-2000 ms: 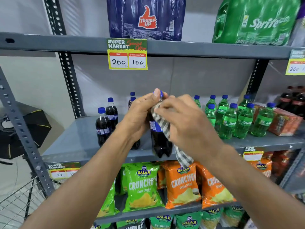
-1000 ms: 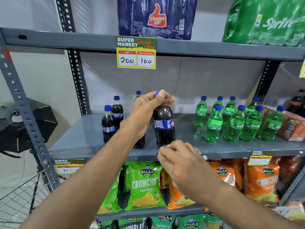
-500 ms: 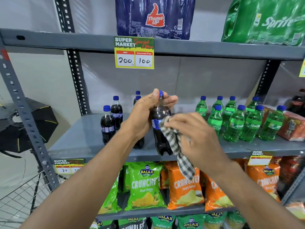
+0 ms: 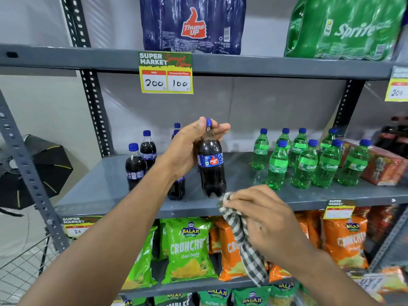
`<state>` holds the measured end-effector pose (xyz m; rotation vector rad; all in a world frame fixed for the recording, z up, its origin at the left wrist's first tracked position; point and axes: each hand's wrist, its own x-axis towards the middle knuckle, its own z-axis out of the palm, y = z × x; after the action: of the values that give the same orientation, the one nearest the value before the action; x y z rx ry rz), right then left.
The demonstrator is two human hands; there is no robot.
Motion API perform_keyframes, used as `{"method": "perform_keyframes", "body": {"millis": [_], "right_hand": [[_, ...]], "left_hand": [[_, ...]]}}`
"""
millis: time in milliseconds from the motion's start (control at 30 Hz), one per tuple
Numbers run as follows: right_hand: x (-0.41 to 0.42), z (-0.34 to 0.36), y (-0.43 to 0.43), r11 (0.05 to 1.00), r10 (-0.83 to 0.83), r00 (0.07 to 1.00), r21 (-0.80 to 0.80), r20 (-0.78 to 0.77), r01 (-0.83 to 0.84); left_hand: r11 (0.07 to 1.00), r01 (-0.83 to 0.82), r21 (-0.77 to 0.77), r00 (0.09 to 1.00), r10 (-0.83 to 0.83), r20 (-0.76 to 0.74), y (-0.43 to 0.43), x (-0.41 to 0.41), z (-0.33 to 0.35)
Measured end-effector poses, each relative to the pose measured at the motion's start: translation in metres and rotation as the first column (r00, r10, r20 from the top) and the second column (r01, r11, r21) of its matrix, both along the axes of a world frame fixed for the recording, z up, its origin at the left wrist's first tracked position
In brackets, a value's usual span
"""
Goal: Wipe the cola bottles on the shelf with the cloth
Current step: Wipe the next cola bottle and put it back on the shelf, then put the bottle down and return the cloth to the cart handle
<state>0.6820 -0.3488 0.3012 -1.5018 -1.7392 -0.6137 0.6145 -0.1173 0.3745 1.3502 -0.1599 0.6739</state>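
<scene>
My left hand grips a dark cola bottle by its neck and blue cap, holding it upright just above the grey shelf. My right hand holds a black-and-white checked cloth bunched at the bottle's base, with the rest hanging down. Two more cola bottles stand at the left of the shelf. Others are partly hidden behind my left wrist.
Several green Sprite bottles stand to the right, with an orange carton beyond them. Snack bags fill the shelf below. Wrapped drink packs sit on the upper shelf. A price tag hangs on its edge, a wire basket lower left.
My right hand has slid the cloth down the cola bottle from its middle to its base. The left hand has kept its grip on the neck.
</scene>
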Motion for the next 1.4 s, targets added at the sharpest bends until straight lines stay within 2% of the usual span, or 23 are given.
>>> {"method": "perform_keyframes", "body": {"millis": [133,267,367,533,1033,1267,1400], "right_hand": [[0.013,0.005,-0.010,0.993,-0.063,0.993,0.091,-0.095,0.072],[0.021,0.002,-0.018,0.987,-0.102,0.982,0.110,-0.158,0.120],[0.031,-0.004,-0.025,0.983,-0.126,0.976,0.109,-0.176,0.147],[0.045,-0.013,-0.034,0.979,-0.173,0.964,0.071,-0.203,0.191],[0.059,-0.026,-0.030,0.985,-0.156,0.966,0.033,-0.208,0.167],[0.057,-0.022,-0.022,0.988,-0.131,0.964,0.048,-0.233,0.146],[0.053,-0.013,-0.018,0.986,-0.126,0.936,0.066,-0.327,0.156]], "left_hand": [[0.988,-0.105,0.116,0.991,0.114,-0.073,0.005,0.015,-0.006],[0.937,-0.253,0.242,0.948,0.290,-0.134,0.012,0.029,-0.024],[0.911,-0.281,0.300,0.919,0.346,-0.191,0.020,0.037,-0.042],[0.897,-0.261,0.356,0.904,0.356,-0.235,0.024,0.046,-0.055],[0.865,-0.249,0.435,0.874,0.394,-0.283,0.038,0.057,-0.061],[0.825,-0.324,0.462,0.877,0.446,-0.181,0.017,0.045,-0.043],[0.717,-0.433,0.547,0.855,0.519,-0.003,-0.023,0.024,-0.033]]}}
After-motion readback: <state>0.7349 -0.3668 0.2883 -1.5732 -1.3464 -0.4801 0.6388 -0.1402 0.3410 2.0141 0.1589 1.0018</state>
